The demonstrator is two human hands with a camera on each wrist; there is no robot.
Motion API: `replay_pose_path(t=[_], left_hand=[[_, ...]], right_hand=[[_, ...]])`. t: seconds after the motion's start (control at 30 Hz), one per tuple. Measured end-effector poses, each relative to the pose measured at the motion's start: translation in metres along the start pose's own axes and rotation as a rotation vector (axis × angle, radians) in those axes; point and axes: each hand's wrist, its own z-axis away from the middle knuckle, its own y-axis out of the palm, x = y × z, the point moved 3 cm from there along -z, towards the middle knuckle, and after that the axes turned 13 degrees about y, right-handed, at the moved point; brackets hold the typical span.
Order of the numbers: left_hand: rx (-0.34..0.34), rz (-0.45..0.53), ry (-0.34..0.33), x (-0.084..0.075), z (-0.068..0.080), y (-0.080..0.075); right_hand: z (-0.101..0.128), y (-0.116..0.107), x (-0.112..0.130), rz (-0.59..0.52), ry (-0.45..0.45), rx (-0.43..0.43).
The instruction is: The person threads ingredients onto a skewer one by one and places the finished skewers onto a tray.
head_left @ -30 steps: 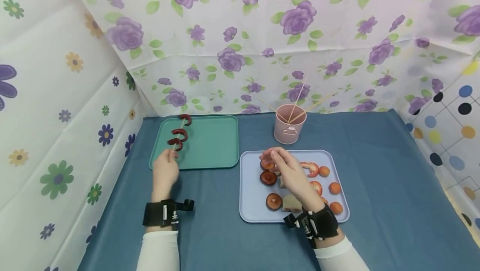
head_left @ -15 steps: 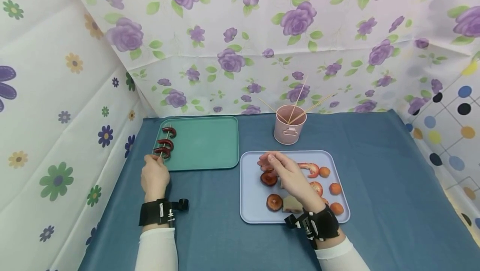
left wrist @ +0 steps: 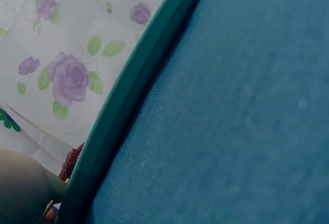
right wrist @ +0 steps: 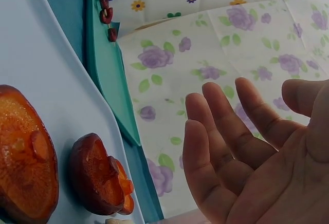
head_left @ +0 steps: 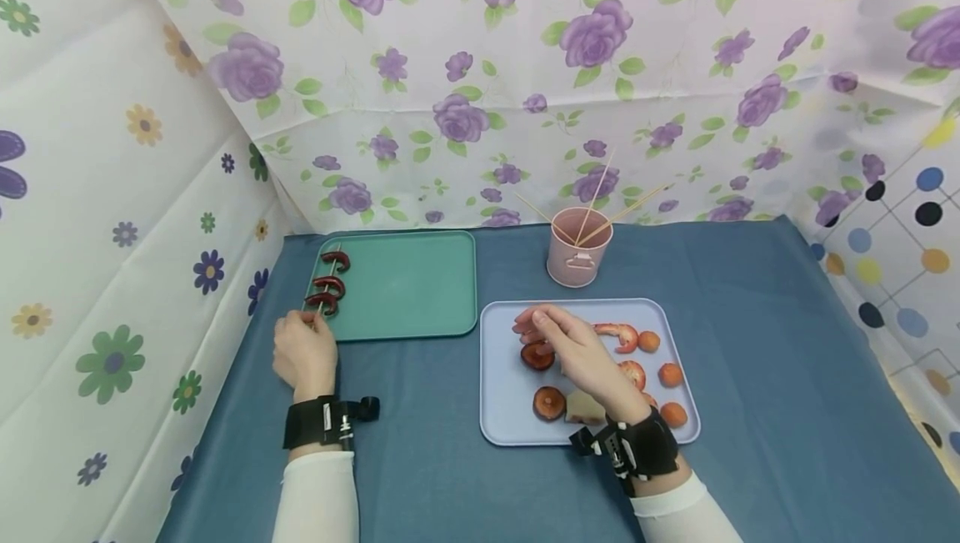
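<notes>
In the head view, the left hand (head_left: 303,355) pinches the end of the skewer (head_left: 324,284), which lies on the green tray (head_left: 420,284) at centre left. The right hand (head_left: 573,347) hovers over the blue tray (head_left: 498,384), fingers relaxed.

In the left wrist view, the green tray's rim (left wrist: 128,100) crosses diagonally; the grip is not visible.

In the right wrist view, the right hand (right wrist: 257,147) is open and holds nothing; a mushroom piece (right wrist: 97,175) lies at lower left.

Skewer (head_left: 326,283) now down on green tray (head_left: 420,276).
</notes>
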Motion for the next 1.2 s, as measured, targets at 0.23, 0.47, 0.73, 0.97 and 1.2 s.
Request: replay_pose_path(t=[0.23, 0.47, 0.73, 0.97, 1.2], left_hand=[[-0.008, -0.009, 0.006, -0.001, 0.000, -0.002], [-0.006, 0.040, -0.016, -0.004, 0.001, -0.008], [-0.133, 0.179, 0.073, -0.028, 0.001, -0.025], [-0.075, 0.410, 0.284, -0.079, 0.013, -0.017], [0.110, 0.549, 0.383, -0.132, 0.030, 0.011]], right_hand=[[-0.001, -0.001, 0.002, 0.011, 0.008, 0.010], [0.000, -0.004, 0.002, 0.003, 0.018, 0.020], [0.005, -0.037, 0.014, 0.007, 0.088, 0.002], [0.006, -0.089, 0.026, 0.053, 0.175, -0.072], [-0.008, -0.127, 0.023, 0.057, 0.250, -0.172]])
